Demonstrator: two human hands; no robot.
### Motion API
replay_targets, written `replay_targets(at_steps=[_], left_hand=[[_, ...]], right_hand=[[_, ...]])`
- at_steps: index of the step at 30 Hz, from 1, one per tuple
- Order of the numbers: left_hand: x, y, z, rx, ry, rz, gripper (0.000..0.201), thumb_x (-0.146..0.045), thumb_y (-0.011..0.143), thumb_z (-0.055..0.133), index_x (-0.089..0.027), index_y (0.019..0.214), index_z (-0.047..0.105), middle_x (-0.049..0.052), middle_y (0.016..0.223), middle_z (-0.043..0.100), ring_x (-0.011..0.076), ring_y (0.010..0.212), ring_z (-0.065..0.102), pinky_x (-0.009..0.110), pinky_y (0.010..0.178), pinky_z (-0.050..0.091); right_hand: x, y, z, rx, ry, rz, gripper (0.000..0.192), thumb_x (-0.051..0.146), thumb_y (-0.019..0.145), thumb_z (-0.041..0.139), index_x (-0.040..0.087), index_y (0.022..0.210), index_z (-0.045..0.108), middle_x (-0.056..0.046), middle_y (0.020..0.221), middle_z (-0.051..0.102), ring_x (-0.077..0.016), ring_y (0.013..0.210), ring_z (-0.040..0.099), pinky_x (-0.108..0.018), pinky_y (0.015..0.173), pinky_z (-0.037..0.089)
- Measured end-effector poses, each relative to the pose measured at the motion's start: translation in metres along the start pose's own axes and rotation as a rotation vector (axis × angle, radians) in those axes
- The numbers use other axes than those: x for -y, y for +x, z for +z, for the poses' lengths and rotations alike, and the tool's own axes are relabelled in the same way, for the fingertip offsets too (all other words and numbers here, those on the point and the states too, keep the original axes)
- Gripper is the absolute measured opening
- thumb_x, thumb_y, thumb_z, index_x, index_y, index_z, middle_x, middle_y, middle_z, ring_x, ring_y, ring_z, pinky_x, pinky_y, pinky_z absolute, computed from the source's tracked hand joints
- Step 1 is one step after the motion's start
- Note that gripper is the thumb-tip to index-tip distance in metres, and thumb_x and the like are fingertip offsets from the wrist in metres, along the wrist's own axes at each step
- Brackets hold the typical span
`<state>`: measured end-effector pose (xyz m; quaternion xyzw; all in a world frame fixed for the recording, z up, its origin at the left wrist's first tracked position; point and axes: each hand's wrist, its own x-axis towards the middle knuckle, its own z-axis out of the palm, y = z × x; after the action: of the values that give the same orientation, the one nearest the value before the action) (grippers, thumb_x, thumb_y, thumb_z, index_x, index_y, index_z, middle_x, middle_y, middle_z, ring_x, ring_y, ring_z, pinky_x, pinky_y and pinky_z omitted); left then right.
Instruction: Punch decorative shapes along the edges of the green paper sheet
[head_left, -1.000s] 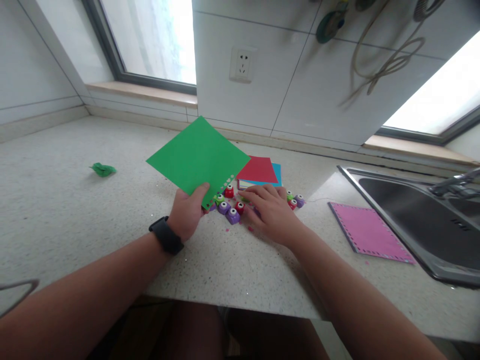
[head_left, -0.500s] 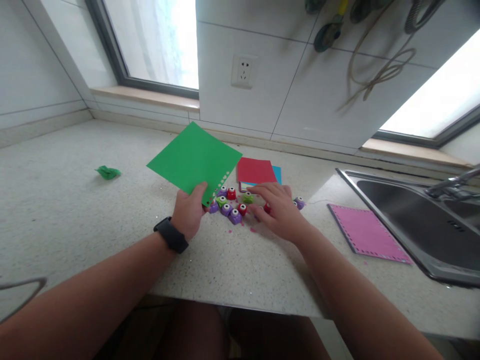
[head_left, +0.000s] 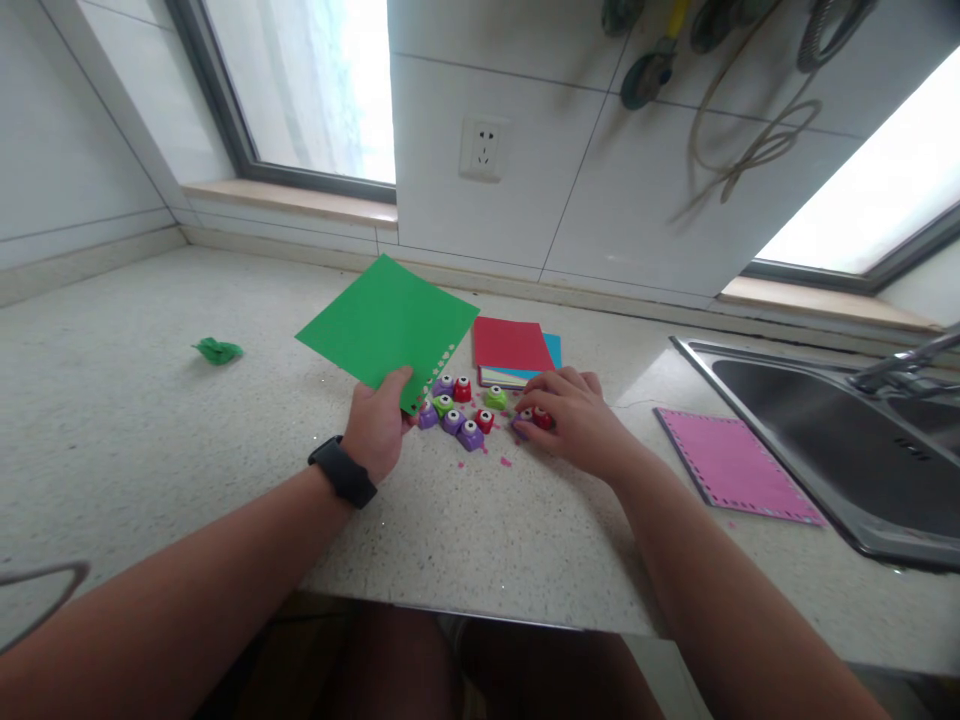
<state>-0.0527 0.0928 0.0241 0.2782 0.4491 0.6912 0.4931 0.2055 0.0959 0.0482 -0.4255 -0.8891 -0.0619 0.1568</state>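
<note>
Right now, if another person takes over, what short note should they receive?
Left hand: holds the green paper by its near corner, above the counter.
Right hand: fingers closing on a red punch; grip unclear.
Other small punches lie between the hands; red and blue sheets behind.
Done: holes along one green edge; pink sheet bordered.
Left: other green edges unpunched.

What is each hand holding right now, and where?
Left hand pinches the green paper at its near punched corner. Right hand closes over a small red punch.
</note>
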Motion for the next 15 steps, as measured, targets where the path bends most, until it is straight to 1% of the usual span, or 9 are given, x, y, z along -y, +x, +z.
replay_targets(at_steps=[4,10,12,15], left_hand=[[-0.002,0.004,0.0,-0.005,-0.03,-0.026,0.028,-0.034,0.069,0.074,-0.02,0.071,0.05,-0.005,0.055,0.054,0.0082,0.042,0.047,0.018,0.034,0.029],[-0.002,0.007,-0.002,0.015,-0.048,-0.027,0.025,-0.033,0.07,0.072,-0.019,0.069,0.052,-0.004,0.053,0.054,0.0088,0.042,0.047,0.018,0.033,0.026],[-0.002,0.007,-0.002,0.01,-0.051,-0.023,0.024,-0.033,0.069,0.071,-0.019,0.068,0.052,-0.003,0.053,0.054,0.0089,0.041,0.046,0.019,0.033,0.025],[-0.001,0.008,-0.001,0.005,-0.065,-0.022,0.024,-0.033,0.069,0.071,-0.019,0.068,0.052,-0.003,0.052,0.054,0.009,0.041,0.046,0.019,0.032,0.024]], right_hand=[[0.0,-0.001,-0.001,-0.012,-0.05,0.035,0.015,0.038,0.095,0.064,0.027,0.099,0.074,-0.006,0.113,0.068,-0.0297,0.109,0.055,-0.046,0.093,0.034],[0.005,-0.001,0.0,0.001,-0.13,0.097,0.012,0.035,0.091,0.066,0.024,0.092,0.071,-0.008,0.111,0.068,-0.0316,0.107,0.055,-0.047,0.091,0.033],[0.007,0.0,0.0,-0.015,-0.109,0.116,0.016,0.038,0.092,0.065,0.024,0.096,0.071,-0.008,0.114,0.067,-0.0316,0.108,0.055,-0.047,0.091,0.034],[0.012,0.005,-0.001,-0.068,-0.001,0.12,0.019,0.039,0.095,0.063,0.024,0.105,0.07,-0.007,0.115,0.067,-0.029,0.107,0.057,-0.044,0.091,0.037]])
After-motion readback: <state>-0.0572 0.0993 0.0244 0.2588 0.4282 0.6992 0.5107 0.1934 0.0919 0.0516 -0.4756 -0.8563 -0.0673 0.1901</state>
